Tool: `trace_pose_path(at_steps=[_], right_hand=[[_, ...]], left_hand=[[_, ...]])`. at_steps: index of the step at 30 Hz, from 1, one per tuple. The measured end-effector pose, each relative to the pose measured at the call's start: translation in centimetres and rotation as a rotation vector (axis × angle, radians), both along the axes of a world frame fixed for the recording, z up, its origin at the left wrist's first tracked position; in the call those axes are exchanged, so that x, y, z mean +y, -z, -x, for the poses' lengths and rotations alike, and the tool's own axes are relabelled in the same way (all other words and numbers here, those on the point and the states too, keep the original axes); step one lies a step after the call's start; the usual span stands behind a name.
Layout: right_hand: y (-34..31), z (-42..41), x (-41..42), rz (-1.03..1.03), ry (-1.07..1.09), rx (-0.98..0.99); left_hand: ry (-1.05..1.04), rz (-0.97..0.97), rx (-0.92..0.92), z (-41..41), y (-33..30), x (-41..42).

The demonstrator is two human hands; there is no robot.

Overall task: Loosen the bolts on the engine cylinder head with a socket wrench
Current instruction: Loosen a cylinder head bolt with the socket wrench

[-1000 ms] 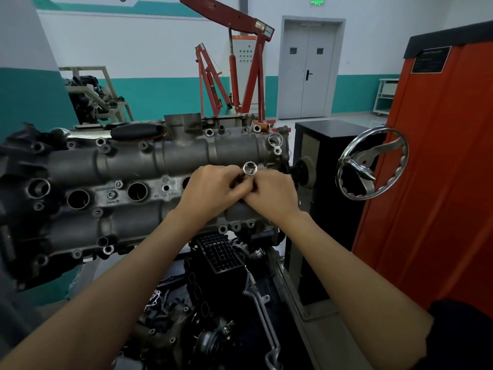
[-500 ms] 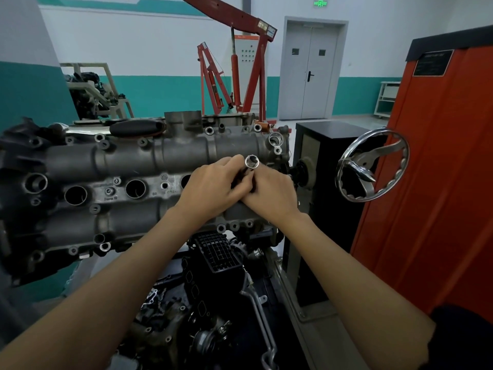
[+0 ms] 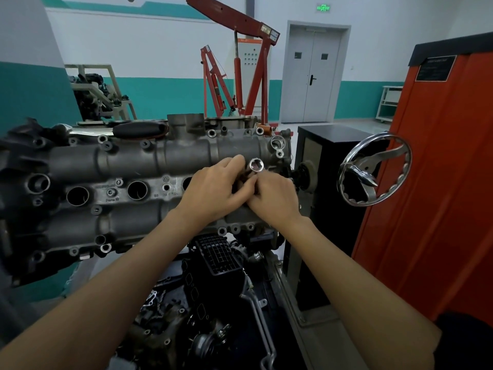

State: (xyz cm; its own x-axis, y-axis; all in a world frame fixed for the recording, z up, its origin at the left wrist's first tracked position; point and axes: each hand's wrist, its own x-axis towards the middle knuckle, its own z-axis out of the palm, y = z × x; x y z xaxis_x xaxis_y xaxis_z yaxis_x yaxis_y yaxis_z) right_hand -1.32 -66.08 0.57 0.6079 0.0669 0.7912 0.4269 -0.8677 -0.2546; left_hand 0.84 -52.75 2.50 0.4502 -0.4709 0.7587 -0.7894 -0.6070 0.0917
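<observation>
The grey engine cylinder head (image 3: 128, 161) lies across the left and middle of the view, with several bolt holes and round bores. In front of its right end my left hand (image 3: 213, 190) and my right hand (image 3: 274, 196) meet, fingers curled round a chrome socket (image 3: 256, 165) whose open end points up towards me. The tool's lower part is hidden between my fingers, so I cannot see a wrench handle.
A chrome handwheel (image 3: 373, 169) on the black engine stand (image 3: 320, 156) sits just right of my hands. An orange cabinet (image 3: 440, 182) fills the right side. Black engine parts (image 3: 218, 263) lie below. A red engine crane (image 3: 240, 76) stands behind, near grey double doors (image 3: 312, 76).
Both hands have lifted the socket slightly up and away from me along the cylinder head. My left fingers have shifted higher beside the socket.
</observation>
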Motion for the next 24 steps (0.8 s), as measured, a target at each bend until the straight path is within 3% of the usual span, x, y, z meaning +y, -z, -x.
trace_pose_path(at_steps=[8, 16, 24], right_hand=[[0.17, -0.82, -0.24, 0.069, 0.085, 0.114], [0.24, -0.09, 0.06, -0.01, 0.03, -0.078], [0.34, -0.88, -0.27, 0.063, 0.108, 0.12]], left_hand=[[-0.055, 0.014, -0.04, -0.32, 0.2, 0.06], [-0.051, -0.025, -0.016, -0.08, 0.08, 0.09], [-0.055, -0.034, -0.021, 0.23, -0.02, -0.09]])
